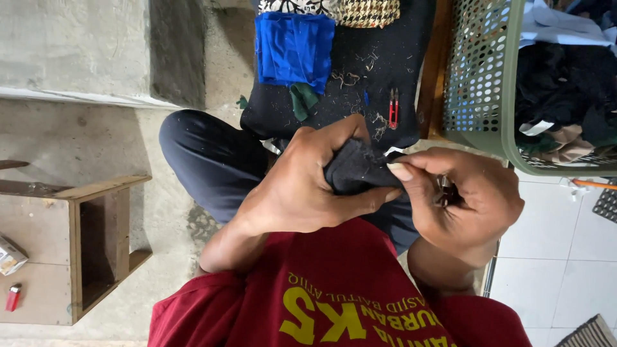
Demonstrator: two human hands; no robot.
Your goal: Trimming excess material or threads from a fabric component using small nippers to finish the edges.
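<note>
Black cloth (357,168), soft and matte, bunched at frame centre between two hands. Left hand (302,186) has its grip clamped around the folds; right hand (459,199) pinches the edge at 3 o'clock, grip closed on it. At 12 o'clock: one dark lint-flecked tabletop (411,38), one folded blue fabric (292,48), one red thread snips (393,108). At 2 o'clock: one perforated green plastic basket (482,77).
</note>
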